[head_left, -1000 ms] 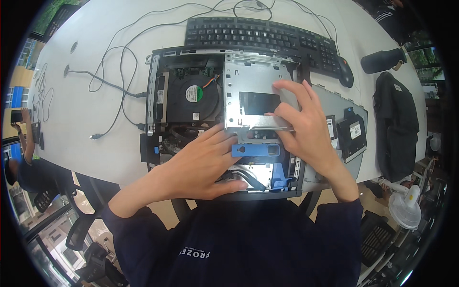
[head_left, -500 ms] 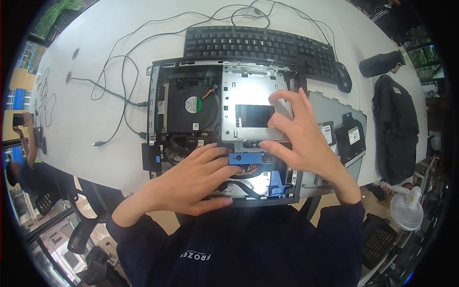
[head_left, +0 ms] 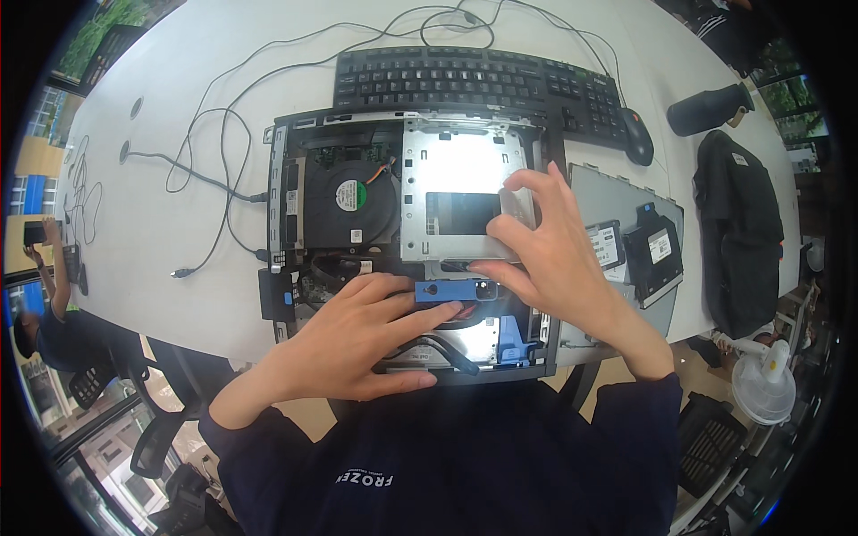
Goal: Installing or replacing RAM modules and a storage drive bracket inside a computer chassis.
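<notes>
The silver drive cage sits in the upper right part of the open desktop computer case, which lies flat near the front edge of the white table, with the cooling fan just to the cage's left. The cage looks seated in the chassis but not closed off: a dark rectangular opening shows in its middle, and at its near edge lies a blue plastic latch bar.

The right hand rests on the cage's right side, thumb and forefinger pinched together on a small pale piece at the cage edge; what that piece is cannot be told. The left hand lies flat and spread over the lower part of the chassis, fingertips touching the blue latch bar, gripping nothing. A black cable curves beneath it, and a second blue plastic part stands near the case's front right corner.

As a judgement, the work is midway. The side panel is off and lies just right of the case, and two drives rest on it, outside the machine. So the case is opened and the drives are out, while the cage still holds its place and the panel is not refitted.

Farther off, a black keyboard and mouse lie behind the case, loose cables trail to the left, and a dark folded garment lies at the right.
</notes>
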The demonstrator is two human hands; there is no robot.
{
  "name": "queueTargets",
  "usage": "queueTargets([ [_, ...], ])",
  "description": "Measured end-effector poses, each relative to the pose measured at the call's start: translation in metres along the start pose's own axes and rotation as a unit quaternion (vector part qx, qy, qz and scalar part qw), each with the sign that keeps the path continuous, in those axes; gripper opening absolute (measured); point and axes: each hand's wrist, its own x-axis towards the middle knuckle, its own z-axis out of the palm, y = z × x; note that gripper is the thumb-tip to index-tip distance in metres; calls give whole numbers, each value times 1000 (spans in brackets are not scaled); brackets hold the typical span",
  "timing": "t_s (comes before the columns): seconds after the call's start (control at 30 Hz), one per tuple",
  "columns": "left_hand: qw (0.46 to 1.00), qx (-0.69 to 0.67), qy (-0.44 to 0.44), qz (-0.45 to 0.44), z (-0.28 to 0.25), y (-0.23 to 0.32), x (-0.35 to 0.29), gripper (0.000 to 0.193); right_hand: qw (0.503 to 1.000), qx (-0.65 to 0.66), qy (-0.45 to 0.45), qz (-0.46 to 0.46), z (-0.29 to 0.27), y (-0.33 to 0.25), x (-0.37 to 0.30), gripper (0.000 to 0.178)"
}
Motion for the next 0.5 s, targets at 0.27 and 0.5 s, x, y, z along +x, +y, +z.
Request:
queueTargets([
  [0.27, 999, -38, -17, -2, -6, -5, 2, 72, 999, -37, -21, -6, -10, -5, 2, 35],
  [0.5, 985, -149, -56, -73, -16, 0, 5, 61, 998, -34, -32, -41, -26, -12, 21, 27],
])
